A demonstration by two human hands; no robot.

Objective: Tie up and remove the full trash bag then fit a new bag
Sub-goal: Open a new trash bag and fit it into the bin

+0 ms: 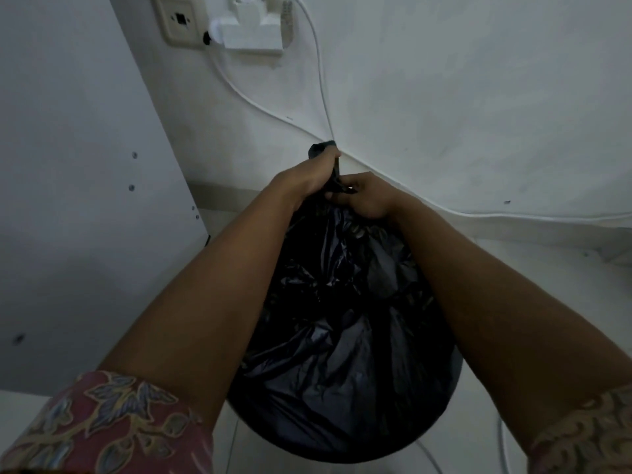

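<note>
Both hands are clamped on the gathered neck of the black trash bag (345, 336); the left hand (309, 177) grips higher, the right hand (364, 196) just below, touching it. The bulging bag hangs between the forearms near the white wall (444, 97); a knot, in this dim light, seems unfinished.

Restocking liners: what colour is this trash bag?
Black, glossy; the trash bag shows clearly in the head view.

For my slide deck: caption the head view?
Both hands, left and right, grip the gathered neck of a full black bag.
</note>
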